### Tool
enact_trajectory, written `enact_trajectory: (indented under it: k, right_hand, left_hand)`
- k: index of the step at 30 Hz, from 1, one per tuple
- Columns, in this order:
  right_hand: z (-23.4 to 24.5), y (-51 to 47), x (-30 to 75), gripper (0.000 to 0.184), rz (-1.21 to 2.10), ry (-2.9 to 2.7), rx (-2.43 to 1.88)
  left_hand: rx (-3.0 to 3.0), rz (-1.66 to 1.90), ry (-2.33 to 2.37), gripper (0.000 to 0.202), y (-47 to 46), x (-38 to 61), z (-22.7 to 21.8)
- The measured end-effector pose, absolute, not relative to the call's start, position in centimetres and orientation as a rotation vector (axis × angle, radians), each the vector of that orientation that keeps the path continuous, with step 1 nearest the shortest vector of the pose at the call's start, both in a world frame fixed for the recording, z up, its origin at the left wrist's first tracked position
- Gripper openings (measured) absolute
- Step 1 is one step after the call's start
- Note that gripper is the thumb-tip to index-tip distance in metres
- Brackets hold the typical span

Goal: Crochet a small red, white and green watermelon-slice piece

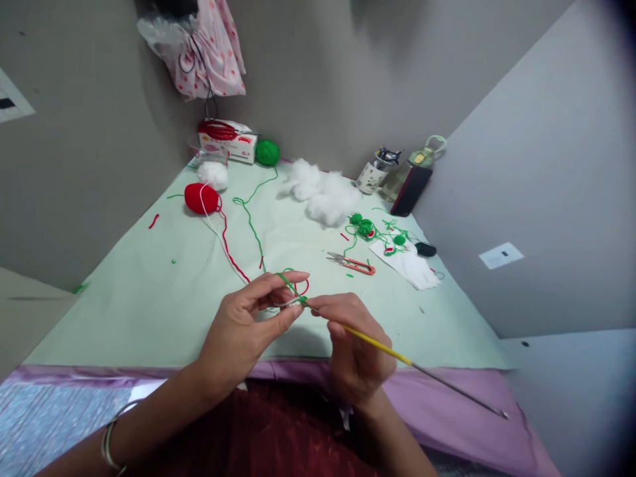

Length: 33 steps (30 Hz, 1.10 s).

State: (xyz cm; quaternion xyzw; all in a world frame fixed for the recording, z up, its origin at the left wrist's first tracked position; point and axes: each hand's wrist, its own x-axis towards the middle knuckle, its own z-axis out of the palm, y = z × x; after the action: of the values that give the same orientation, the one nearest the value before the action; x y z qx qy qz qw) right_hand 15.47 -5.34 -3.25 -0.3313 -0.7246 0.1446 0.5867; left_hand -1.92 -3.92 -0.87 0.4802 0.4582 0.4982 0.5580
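Observation:
My left hand point(248, 318) pinches a small piece of crochet work point(301, 300) between thumb and fingers. Green yarn point(256, 232) runs over its raised index finger. White and red strands also trail into the work. A crochet hook point(377, 344) with a yellow grip and long metal shaft is held in my right hand point(355, 338), its working tip at the green stitches. Most of the crochet piece is hidden by my fingers. To the left lie a red yarn ball point(201, 199) and a white yarn ball point(212, 175). A green yarn ball point(267, 152) sits farther back.
White stuffing point(325, 192) lies near the back wall. Thread snips point(351, 263) with orange handles rest right of centre, near small green crocheted pieces point(366, 228) and white tissue point(410, 264). A phone point(411, 191) leans on a bottle point(422, 159) beside a pen cup point(371, 176).

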Motion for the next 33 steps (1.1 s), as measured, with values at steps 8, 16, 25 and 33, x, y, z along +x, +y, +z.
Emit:
enact_trajectory:
  k: [8, 16, 25, 33]
  right_hand:
    - [-2.8, -4.9, 15.2, 0.023, 0.533, -1.51, -0.797]
    - [-2.7, -5.4, 15.1, 0.021, 0.044, -1.859, -0.847]
    - [-3.4, -5.8, 14.7, 0.04, -0.291, -1.923, -0.933]
    - [-2.8, -5.7, 15.0, 0.027, 0.344, -1.538, -0.873]
  left_hand:
    - [1.057, 1.121, 0.996, 0.036, -3.8, -2.1, -1.1]
    - [1.159, 1.216, 1.087, 0.036, -4.0, -1.5, -1.5]
    - [0.807, 1.168, 0.833, 0.041, -4.0, -1.4, -1.4]
    - [0.614, 1.004, 0.741, 0.037, -3.3, -2.3, -1.6]
